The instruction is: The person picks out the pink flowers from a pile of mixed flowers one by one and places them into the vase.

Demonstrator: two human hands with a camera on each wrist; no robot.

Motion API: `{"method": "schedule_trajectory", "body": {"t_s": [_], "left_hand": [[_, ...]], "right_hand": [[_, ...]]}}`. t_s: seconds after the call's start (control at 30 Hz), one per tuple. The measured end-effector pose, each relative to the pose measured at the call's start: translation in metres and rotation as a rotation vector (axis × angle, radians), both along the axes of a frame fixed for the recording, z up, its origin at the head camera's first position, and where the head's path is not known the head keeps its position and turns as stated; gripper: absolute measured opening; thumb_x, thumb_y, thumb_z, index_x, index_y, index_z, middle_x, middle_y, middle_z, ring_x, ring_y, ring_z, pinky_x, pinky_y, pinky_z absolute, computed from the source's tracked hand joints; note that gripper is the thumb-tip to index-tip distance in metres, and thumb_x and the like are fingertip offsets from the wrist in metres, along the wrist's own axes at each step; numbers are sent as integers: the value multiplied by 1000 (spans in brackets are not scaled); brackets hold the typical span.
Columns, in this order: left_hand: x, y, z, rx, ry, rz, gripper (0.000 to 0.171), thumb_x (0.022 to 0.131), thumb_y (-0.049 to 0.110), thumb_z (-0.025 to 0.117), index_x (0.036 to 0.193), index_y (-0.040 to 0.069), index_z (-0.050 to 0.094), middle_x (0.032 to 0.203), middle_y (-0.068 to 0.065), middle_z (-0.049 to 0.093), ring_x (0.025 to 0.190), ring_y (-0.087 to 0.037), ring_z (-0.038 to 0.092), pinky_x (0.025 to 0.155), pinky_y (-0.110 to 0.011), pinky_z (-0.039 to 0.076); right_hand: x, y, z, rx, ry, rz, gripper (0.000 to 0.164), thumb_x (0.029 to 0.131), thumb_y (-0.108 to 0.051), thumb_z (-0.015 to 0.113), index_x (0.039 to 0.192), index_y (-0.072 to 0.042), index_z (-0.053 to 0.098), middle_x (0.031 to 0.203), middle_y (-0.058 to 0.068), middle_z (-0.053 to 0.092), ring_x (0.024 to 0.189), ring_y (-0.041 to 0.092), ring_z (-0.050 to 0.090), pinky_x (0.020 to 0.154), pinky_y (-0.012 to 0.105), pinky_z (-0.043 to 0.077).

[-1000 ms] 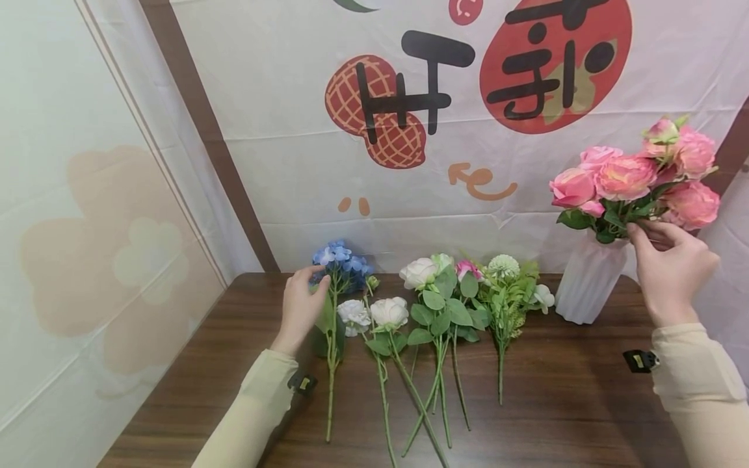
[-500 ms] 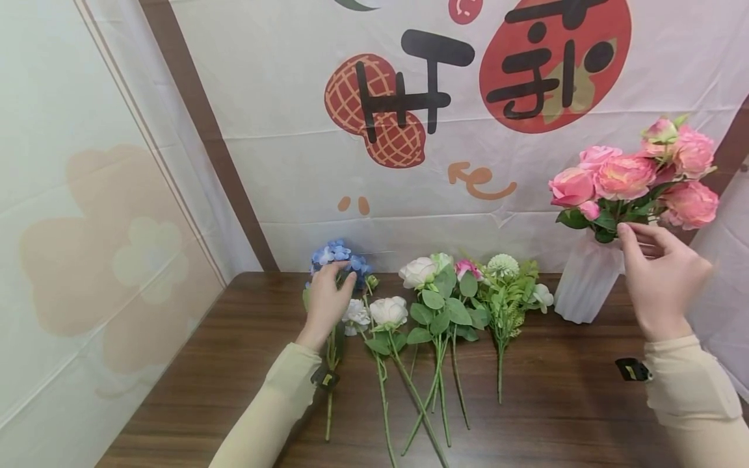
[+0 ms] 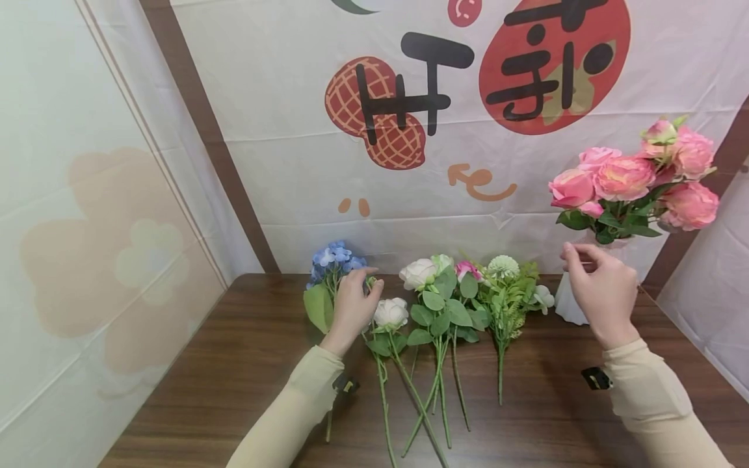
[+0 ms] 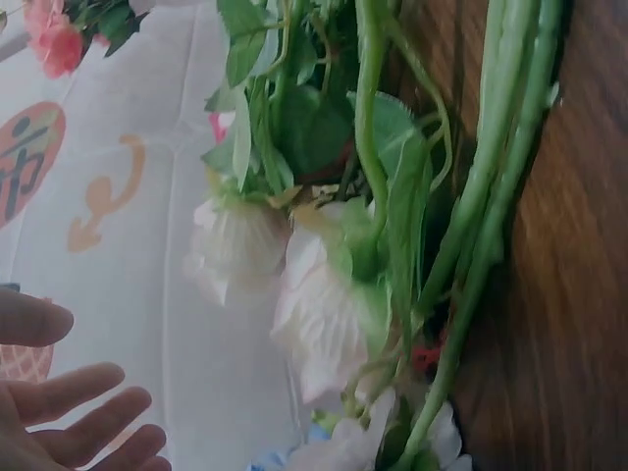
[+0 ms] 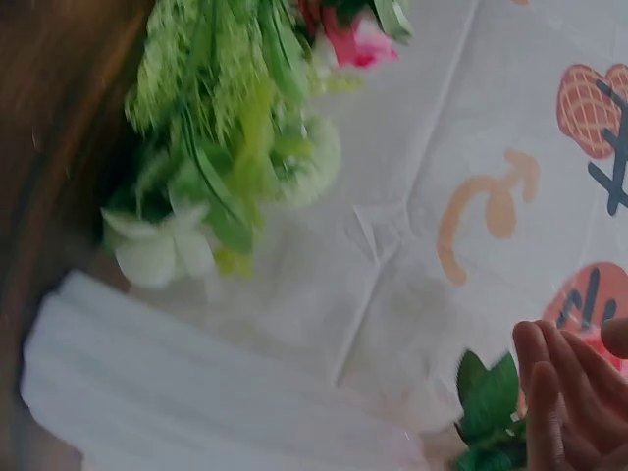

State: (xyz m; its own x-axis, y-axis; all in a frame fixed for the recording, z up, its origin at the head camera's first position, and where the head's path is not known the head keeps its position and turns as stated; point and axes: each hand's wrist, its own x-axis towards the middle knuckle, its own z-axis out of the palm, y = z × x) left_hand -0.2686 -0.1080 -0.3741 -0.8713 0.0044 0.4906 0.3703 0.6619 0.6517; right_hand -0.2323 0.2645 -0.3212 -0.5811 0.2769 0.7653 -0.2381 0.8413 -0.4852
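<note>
My left hand (image 3: pixel 353 309) hovers over the left part of the flower row, fingers relaxed and holding nothing. It covers a small white flower, between the blue hydrangea (image 3: pixel 332 259) and a white rose (image 3: pixel 391 314). In the left wrist view its fingers (image 4: pixel 83 397) are spread apart, with white blooms (image 4: pixel 319 304) and green stems beside them. My right hand (image 3: pixel 603 296), its fingers loosely bent and holding nothing, is in front of the white ribbed vase (image 3: pixel 569 304) and hides part of it. Pink peonies (image 3: pixel 625 177) with dark leaves stand in the vase.
More artificial stems lie on the brown wooden table (image 3: pixel 234 390): white roses with leaves (image 3: pixel 418 273), a magenta bloom (image 3: pixel 468 269) and a green bunch with a pompom flower (image 3: pixel 503 266). Several stem ends point toward the front edge. A printed cloth (image 3: pixel 281 162) hangs directly behind.
My left hand has moved right from the blue hydrangea to above the small white flower. My right hand has come away from the peonies, moving left and down in front of the vase.
</note>
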Motion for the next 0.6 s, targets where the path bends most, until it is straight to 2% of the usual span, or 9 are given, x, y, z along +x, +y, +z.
{"method": "schedule_trajectory", "body": {"t_s": [0.07,0.13,0.37,0.6], "left_hand": [[1,4,-1,-3,-6,-4,31,91,20,60,118,6,63,107,-13,65,95,-30,54,83,-41,43],[3,8,-2,-5,-9,-13,30,91,21,60,117,7,64,116,-11,64,102,-29,53,85,-41,44],[3,22,-4,2,16,-54,28,90,18,62,113,3,65,113,-14,64,103,-31,53,87,-43,44],[4,38,-4,9,-26,-82,28,90,19,62,113,3,66,114,-13,64,105,-30,53,87,-42,44]], "right_hand": [[-2,-4,-6,18,-66,8,31,92,-35,58,96,-8,75,76,15,72,58,15,64,47,32,37],[-4,-8,-12,29,-126,26,33,93,-36,57,98,-8,74,77,17,72,63,35,65,47,42,39],[-14,-19,-29,60,-242,106,39,96,-37,51,103,-4,72,85,19,72,63,38,62,58,48,44],[-19,-30,-37,32,-331,128,42,97,-40,49,106,-5,71,91,19,71,77,44,64,66,53,45]]}}
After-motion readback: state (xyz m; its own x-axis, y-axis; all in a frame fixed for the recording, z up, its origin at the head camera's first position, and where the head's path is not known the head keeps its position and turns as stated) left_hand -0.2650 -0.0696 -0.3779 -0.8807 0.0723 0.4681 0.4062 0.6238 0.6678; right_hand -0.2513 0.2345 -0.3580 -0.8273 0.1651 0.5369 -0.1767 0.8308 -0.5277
